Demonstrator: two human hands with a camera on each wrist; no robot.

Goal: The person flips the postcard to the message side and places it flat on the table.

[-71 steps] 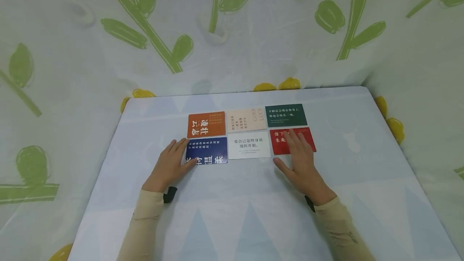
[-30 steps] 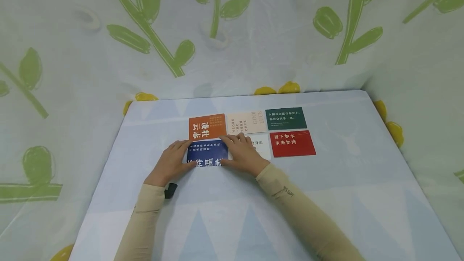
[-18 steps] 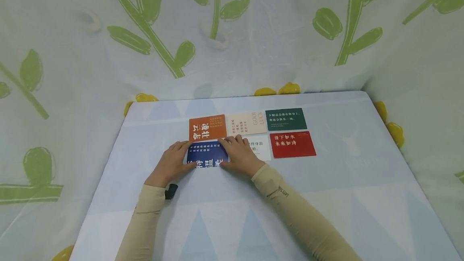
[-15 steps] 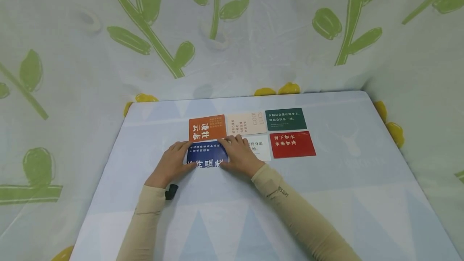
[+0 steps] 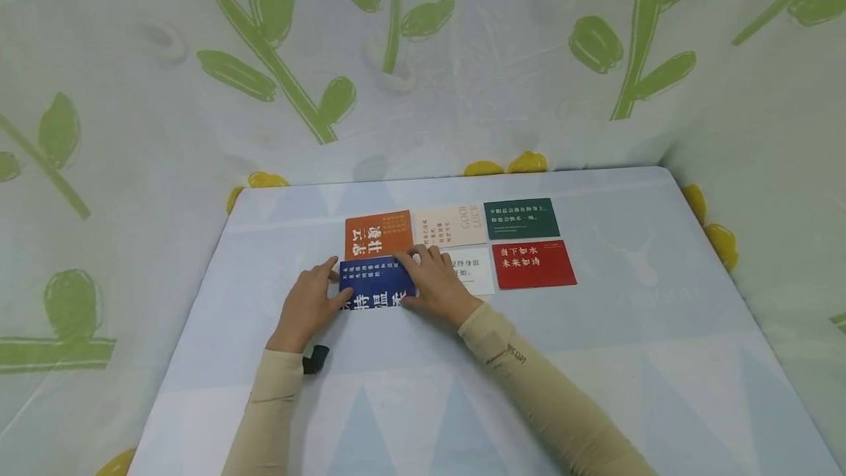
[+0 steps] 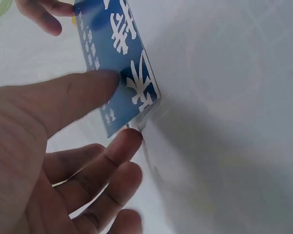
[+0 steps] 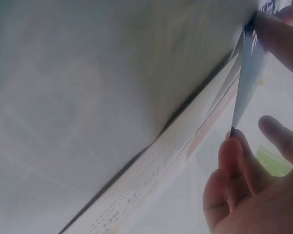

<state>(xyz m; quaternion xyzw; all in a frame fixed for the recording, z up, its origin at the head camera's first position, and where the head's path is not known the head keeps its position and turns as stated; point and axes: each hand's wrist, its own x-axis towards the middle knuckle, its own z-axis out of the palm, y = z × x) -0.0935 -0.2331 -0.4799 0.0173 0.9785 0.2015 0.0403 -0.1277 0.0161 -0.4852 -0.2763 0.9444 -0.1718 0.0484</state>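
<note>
"At left, the left hand (image 5: pixel 302 311)?"
"Its thumb touches a rectangular dark-blue card with white lettering (image 5: pixel 375 281); can't tell if it grips."
"Then?"
"The right hand (image 5: pixel 438 286) grips the card's right end, partly hiding a rectangular white card (image 5: pixel 477 272)."

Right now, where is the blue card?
In the head view, the blue card is left of centre, between the left hand and right hand, nearer the person than the orange card.

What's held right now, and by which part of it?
The blue card, by its right end, in the right grip. The left grip has its thumb on the left end; whether it pinches there is unclear.
</note>
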